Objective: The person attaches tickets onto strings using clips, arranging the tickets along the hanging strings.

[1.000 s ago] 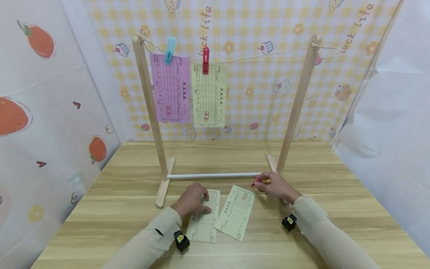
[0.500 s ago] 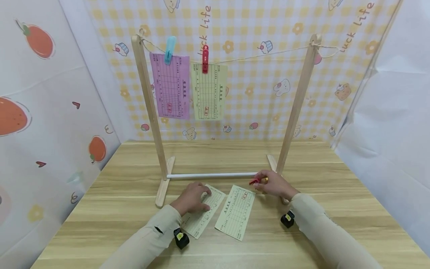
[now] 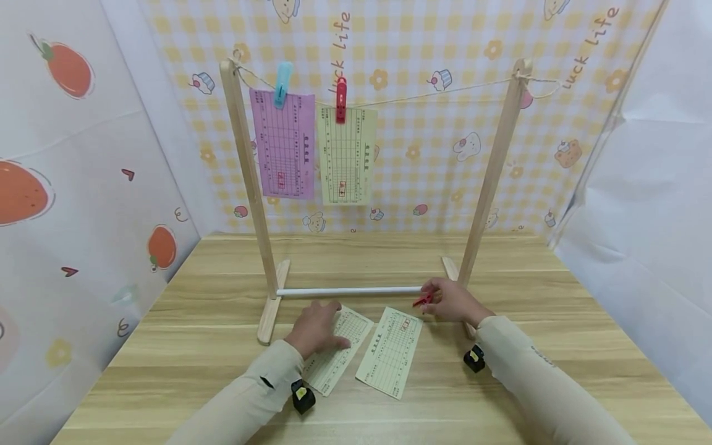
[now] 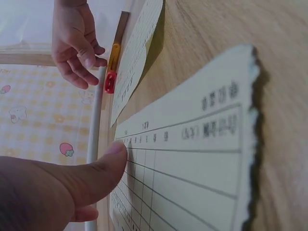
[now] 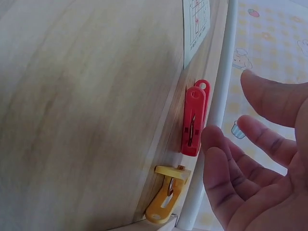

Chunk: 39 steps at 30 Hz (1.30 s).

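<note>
My left hand [image 3: 316, 332] rests over a pale green printed slip [image 3: 335, 364] on the table, thumb at the paper and fingers spread in a loose curve. The left wrist view shows the thumb touching the slip's [image 4: 192, 159] edge, while most fingers are hidden. At the right, my right hand [image 3: 453, 303] hovers near a red clothespin [image 5: 194, 120], its thumb and fingers apart around nothing. A yellow clothespin [image 5: 168, 195] lies beside the red one; the hand hides it in the head view. A second green slip [image 3: 389, 353] lies between the hands.
A wooden stand with left post [image 3: 245, 179], right post [image 3: 492, 179] and white crossbar [image 3: 350, 290] rises behind the hands. From its string [image 3: 423, 96] hang a purple slip [image 3: 283, 145] under a blue clothespin [image 3: 282, 85] and a green slip [image 3: 347, 157] under a red one.
The slip under my left hand has turned clockwise, its far end swinging right. My right hand has shifted slightly, the red clothespin now angled differently, and the yellow clothespin has passed out of sight behind it.
</note>
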Each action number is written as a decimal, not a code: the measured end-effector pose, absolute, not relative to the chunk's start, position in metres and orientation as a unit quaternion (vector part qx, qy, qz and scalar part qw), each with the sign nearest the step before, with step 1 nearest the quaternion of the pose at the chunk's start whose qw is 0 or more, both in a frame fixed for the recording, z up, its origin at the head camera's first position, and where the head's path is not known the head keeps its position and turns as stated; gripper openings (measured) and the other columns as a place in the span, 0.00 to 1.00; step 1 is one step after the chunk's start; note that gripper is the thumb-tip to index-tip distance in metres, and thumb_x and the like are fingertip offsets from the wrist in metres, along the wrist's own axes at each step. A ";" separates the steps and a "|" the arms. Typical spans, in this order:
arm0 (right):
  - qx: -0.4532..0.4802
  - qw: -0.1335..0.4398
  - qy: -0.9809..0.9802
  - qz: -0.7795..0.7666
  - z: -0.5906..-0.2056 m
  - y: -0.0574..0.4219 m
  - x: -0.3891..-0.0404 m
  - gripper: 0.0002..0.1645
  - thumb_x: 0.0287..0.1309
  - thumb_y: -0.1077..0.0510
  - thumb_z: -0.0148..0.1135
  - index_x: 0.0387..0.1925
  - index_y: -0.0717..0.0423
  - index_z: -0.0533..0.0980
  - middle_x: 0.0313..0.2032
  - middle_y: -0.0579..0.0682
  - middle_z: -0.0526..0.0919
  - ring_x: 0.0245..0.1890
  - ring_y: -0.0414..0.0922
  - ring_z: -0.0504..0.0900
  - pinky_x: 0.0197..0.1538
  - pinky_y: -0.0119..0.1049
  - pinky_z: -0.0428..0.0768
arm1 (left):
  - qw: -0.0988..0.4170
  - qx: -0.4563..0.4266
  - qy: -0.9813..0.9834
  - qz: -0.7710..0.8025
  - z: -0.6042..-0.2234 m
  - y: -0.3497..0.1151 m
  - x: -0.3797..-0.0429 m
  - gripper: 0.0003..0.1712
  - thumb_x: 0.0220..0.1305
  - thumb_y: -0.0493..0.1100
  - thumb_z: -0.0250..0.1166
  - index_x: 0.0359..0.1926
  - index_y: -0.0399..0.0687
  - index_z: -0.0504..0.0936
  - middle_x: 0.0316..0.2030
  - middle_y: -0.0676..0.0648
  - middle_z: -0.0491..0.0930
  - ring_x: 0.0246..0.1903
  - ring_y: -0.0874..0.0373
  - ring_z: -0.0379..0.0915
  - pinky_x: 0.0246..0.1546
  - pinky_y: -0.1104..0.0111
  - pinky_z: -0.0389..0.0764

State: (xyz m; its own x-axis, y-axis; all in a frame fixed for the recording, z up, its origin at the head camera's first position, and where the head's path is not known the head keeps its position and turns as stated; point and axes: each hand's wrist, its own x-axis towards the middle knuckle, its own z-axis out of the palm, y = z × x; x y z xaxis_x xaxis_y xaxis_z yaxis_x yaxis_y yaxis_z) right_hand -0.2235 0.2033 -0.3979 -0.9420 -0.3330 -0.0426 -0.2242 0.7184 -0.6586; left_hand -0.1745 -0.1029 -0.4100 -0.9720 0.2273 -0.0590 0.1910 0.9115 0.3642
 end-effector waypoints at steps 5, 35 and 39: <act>-0.149 0.091 0.926 -0.334 -0.399 0.202 -0.225 0.17 0.51 0.64 0.71 0.44 0.61 0.77 0.38 0.52 0.82 0.38 0.48 0.81 0.42 0.43 0.80 | 0.059 0.094 0.977 0.183 -0.409 -0.102 -0.175 0.42 0.40 0.53 0.80 0.57 0.45 0.75 0.45 0.35 0.73 0.40 0.42 0.72 0.41 0.52 0.77; -0.192 0.083 0.933 -0.293 -0.406 0.202 -0.226 0.17 0.46 0.69 0.73 0.40 0.64 0.80 0.29 0.48 0.80 0.31 0.43 0.77 0.38 0.39 0.79 | 0.057 0.120 0.971 0.201 -0.409 -0.102 -0.177 0.34 0.40 0.45 0.82 0.49 0.41 0.78 0.38 0.43 0.76 0.36 0.51 0.71 0.40 0.57 0.76; -0.200 0.075 0.940 -0.267 -0.407 0.201 -0.226 0.10 0.47 0.66 0.74 0.34 0.60 0.82 0.26 0.45 0.79 0.28 0.42 0.75 0.35 0.37 0.76 | 0.063 0.102 0.970 0.211 -0.409 -0.102 -0.177 0.36 0.39 0.45 0.82 0.51 0.42 0.77 0.40 0.41 0.74 0.35 0.51 0.69 0.39 0.57 0.76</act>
State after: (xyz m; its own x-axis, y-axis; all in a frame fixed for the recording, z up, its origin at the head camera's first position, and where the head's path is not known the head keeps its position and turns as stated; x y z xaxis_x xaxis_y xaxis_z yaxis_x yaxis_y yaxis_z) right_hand -0.2257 0.2009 -0.4066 -0.9085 -0.4164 -0.0344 -0.3360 0.7771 -0.5322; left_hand -0.1770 -0.1017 -0.4095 -0.9713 0.2244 -0.0785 0.1715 0.8903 0.4218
